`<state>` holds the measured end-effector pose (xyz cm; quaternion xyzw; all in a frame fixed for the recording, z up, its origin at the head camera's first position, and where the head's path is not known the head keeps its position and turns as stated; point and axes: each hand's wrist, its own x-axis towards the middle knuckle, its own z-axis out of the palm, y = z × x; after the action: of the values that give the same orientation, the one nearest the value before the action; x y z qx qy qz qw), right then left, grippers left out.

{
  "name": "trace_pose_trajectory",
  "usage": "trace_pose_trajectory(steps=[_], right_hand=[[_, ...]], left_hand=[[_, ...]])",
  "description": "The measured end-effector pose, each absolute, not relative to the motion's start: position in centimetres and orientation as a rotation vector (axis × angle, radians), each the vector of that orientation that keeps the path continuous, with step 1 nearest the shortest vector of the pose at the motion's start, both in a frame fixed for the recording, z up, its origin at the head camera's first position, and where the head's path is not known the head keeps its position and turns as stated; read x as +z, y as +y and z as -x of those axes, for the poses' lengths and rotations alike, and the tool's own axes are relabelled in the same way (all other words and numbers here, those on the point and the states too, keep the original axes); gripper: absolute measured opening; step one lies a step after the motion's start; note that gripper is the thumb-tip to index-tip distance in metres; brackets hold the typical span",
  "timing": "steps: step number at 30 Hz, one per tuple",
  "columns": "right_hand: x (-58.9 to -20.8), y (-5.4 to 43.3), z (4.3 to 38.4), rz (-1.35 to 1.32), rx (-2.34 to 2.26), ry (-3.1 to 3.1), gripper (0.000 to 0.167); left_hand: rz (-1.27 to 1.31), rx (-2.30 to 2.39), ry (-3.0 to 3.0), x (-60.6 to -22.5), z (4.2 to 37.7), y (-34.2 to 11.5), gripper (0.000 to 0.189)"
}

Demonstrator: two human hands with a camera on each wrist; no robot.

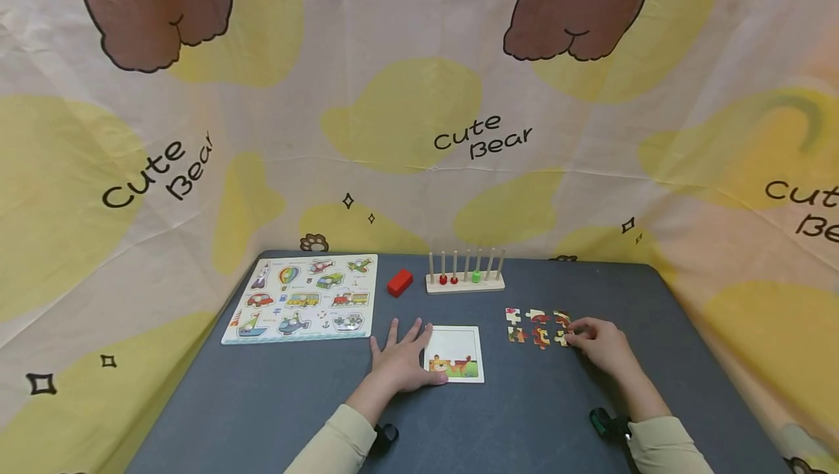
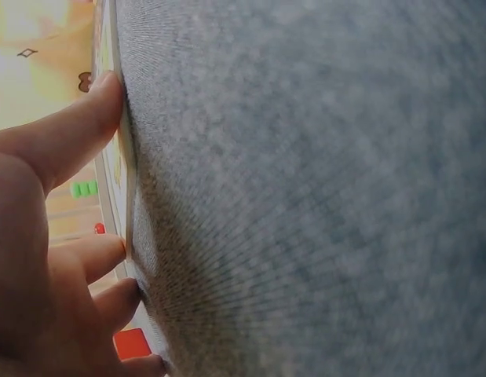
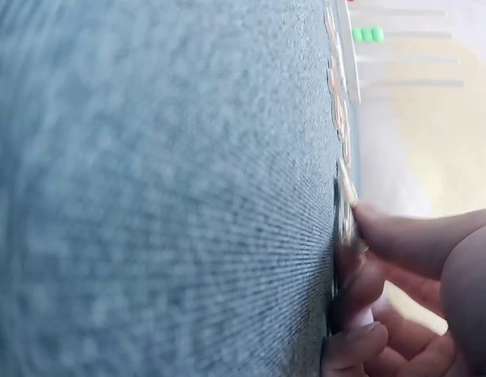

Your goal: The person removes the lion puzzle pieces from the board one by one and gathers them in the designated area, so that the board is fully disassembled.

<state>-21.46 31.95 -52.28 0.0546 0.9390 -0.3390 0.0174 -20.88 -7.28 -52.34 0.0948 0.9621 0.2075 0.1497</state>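
Observation:
A small white puzzle frame (image 1: pixel 452 333) lies on the table, its lower part filled with pieces showing an orange animal on green. My left hand (image 1: pixel 401 368) rests over its left side with fingers spread, the thumb on the lower edge. To the right lie several loose jigsaw pieces (image 1: pixel 540 336) in two rows. At their right end, my right hand (image 1: pixel 604 346) pinches a puzzle piece (image 3: pixel 347 184) between thumb and fingers. That piece is tilted, with one edge raised in the right wrist view. The fingertips hide part of it.
A white board with vehicle pictures (image 1: pixel 321 325) lies at the back left. Beside it is a red block (image 1: pixel 400 283). A wooden peg stand (image 1: pixel 465 286) with red and green beads stands at the back, before a bear-print cloth (image 1: pixel 393 190).

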Motion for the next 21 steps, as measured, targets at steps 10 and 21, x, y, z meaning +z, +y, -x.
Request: trace_pose_trajectory(steps=[10,21], right_hand=[[-52.3,32.1,21.5,-0.180,-0.994,2.966,0.030],[-51.2,30.3,21.2,-0.126,-1.111,2.984,0.029]], left_hand=[[-0.278,0.569,2.761,-52.3,20.9,-7.4,0.102],[-0.287,0.559,2.768,-52.3,20.8,-7.5,0.102]])
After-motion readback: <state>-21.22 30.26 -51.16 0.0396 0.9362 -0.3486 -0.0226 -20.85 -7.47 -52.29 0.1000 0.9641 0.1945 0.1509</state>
